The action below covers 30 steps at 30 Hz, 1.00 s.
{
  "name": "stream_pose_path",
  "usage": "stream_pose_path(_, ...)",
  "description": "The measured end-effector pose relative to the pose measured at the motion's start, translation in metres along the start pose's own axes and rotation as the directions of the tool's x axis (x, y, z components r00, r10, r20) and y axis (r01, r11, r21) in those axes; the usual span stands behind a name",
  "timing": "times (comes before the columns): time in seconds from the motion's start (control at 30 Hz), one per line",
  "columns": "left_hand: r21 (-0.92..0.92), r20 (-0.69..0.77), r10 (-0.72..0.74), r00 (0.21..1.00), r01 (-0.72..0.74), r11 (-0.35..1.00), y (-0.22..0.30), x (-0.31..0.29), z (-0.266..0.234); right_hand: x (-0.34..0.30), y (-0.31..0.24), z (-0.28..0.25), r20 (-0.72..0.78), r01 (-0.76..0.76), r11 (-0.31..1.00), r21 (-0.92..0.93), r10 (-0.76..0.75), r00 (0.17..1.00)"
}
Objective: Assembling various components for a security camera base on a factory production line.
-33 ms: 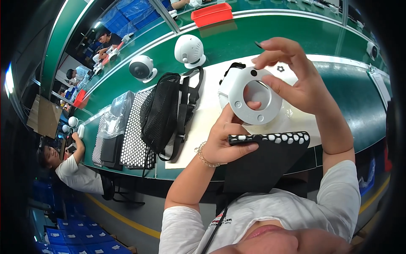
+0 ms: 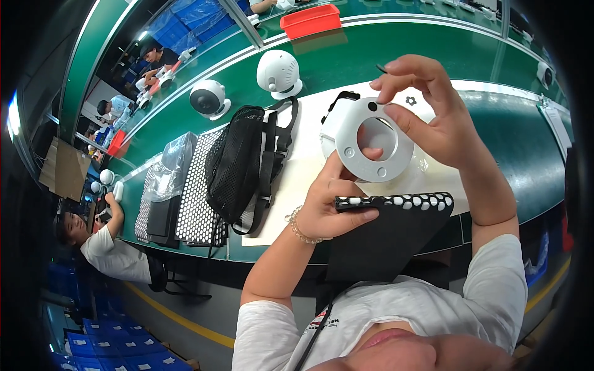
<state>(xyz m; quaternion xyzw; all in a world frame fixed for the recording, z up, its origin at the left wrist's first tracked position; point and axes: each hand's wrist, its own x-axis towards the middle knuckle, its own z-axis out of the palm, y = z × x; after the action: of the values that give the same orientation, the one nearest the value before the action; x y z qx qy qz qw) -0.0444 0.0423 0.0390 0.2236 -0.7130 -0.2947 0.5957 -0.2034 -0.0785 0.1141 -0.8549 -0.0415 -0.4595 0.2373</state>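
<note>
Judging by the white ring (image 2: pixel 404 148), part done: one spot is filled by a black dot (image 2: pixel 372 106), two round recesses (image 2: pixel 349 151) are left bare. Ring is held up over the bench (image 2: pixel 383 46) by the left hand (image 2: pixel 328 211), closed, with the dotted black sheet (image 2: pixel 396 238) clamped under its thumb. Right hand (image 2: pixel 442 127) is part-curled near the dot; whether the black sliver (image 2: pixel 380 69) by its fingertips is gripped can't be told. Count: one ring, one dot, two recesses, one held sheet, one sliver.

R hand (image 2: pixel 442 123) pinch a bit narrower, tips closer tog. vs. before
</note>
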Motion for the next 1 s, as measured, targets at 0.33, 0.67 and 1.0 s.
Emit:
stream_pose_path(0.33, 0.110, 0.015, -0.018, 1.000, 0.016, 0.994, 0.004, -0.001, -0.002, -0.006, -0.019, 0.033, 0.174, -0.134, 0.991, 0.013, 0.130, 0.976)
stream_pose_path(0.67, 0.071, -0.027, -0.009, 1.000, 0.011, 0.997, 0.000, -0.003, -0.002, -0.004, -0.015, 0.032, 0.232, -0.125, 0.992, -0.011, 0.124, 0.965)
stream_pose_path(1.0, 0.089, 0.020, -0.037, 0.999, 0.035, 0.995, 0.000, -0.008, -0.007, -0.002, -0.027, 0.020, 0.369, 0.166, 0.933, -0.318, -0.040, 0.929)
